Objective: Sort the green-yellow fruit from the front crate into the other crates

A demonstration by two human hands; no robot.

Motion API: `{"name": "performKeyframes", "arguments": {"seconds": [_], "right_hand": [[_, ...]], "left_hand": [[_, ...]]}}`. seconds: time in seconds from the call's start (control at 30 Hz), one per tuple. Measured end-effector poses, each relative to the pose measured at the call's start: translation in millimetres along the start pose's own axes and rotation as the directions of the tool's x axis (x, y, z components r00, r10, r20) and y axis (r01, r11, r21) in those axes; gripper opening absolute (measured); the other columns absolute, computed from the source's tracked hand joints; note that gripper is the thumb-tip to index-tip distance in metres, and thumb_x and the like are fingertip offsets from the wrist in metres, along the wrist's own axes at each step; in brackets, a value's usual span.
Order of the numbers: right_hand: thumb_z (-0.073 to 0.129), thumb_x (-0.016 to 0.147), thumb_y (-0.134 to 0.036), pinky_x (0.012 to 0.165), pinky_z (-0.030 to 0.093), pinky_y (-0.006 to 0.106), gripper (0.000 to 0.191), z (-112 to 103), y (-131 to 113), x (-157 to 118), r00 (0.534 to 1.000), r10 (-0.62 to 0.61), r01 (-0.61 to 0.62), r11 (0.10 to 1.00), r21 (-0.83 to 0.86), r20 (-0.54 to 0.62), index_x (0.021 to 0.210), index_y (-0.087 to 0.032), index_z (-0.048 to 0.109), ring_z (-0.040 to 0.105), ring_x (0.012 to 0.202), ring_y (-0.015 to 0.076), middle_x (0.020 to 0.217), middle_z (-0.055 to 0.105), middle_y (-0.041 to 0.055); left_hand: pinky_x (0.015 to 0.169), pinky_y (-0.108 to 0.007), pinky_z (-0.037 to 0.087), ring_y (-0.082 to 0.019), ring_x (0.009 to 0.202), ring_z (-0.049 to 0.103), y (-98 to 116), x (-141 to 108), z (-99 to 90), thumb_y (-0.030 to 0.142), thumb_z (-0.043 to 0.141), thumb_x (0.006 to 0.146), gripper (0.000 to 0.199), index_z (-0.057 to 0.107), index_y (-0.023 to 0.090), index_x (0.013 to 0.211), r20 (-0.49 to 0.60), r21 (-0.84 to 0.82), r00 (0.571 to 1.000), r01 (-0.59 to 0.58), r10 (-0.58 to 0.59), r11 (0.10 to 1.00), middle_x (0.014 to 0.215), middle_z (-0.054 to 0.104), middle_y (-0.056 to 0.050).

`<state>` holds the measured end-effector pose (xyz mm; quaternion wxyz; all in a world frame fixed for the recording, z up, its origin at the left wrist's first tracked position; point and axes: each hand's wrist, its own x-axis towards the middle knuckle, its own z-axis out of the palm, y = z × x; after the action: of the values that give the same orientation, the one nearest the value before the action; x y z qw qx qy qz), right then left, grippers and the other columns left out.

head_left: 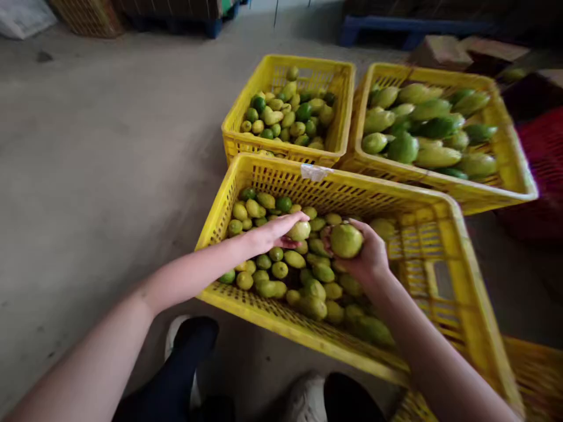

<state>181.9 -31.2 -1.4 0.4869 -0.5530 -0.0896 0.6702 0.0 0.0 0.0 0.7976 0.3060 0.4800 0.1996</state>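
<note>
Both of my hands are over a large yellow crate point(334, 184) that holds many green and yellow fruits point(313, 306). My left hand point(279, 230) is wrapped round a small pale yellow-green fruit point(299, 231), with the thumb side up and the lower fingers partly hidden. Just to the right, my right hand point(365, 252) grips a larger round green fruit point(346, 241) from its right side. The two held fruits are a short gap apart, above the fruits in the crate.
Behind stand a yellow crate of small lemon-like fruits point(288, 153) and, at the right, a yellow crate of larger oblong fruits point(444, 179). Blue pallets point(396, 26) and cardboard boxes point(442, 53) lie farther back. A red basket point(545, 158) is at the right edge.
</note>
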Motion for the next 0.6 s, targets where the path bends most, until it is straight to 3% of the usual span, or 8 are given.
{"name": "performKeyframes", "arguments": {"seconds": [0.23, 0.6], "right_hand": [[0.063, 0.067, -0.034, 0.036, 0.045, 0.024, 0.012, 2.4, 4.7, -6.5, 0.981, -0.063, 0.089, 0.986, -0.14, 0.185, 0.071, -0.023, 0.064, 0.062, 0.051, 0.0166, 0.067, 0.069, 0.004], [0.065, 0.068, -0.035, 0.048, 0.053, 0.033, 0.011, -1.2, 4.7, -2.5, 0.974, -0.109, 0.146, 0.973, -0.181, 0.199, 0.074, -0.026, 0.063, 0.067, 0.065, 0.0227, 0.069, 0.069, 0.0019]], "left_hand": [[0.05, -0.018, 0.045, -0.01, 0.057, 0.054, 7.5, -0.6, 0.6, 0.038, 0.049, 0.087, 0.023, 0.057, 0.017, 0.08, -0.024, -0.182, 0.995, 0.096, -0.102, 0.979, 0.073, 0.06, -0.002], [0.051, -0.02, 0.049, -0.012, 0.06, 0.058, 7.1, 3.1, -3.1, 0.037, 0.045, 0.088, 0.026, 0.058, 0.015, 0.083, -0.024, -0.215, 0.99, 0.133, -0.141, 0.968, 0.07, 0.062, -0.004]]}}
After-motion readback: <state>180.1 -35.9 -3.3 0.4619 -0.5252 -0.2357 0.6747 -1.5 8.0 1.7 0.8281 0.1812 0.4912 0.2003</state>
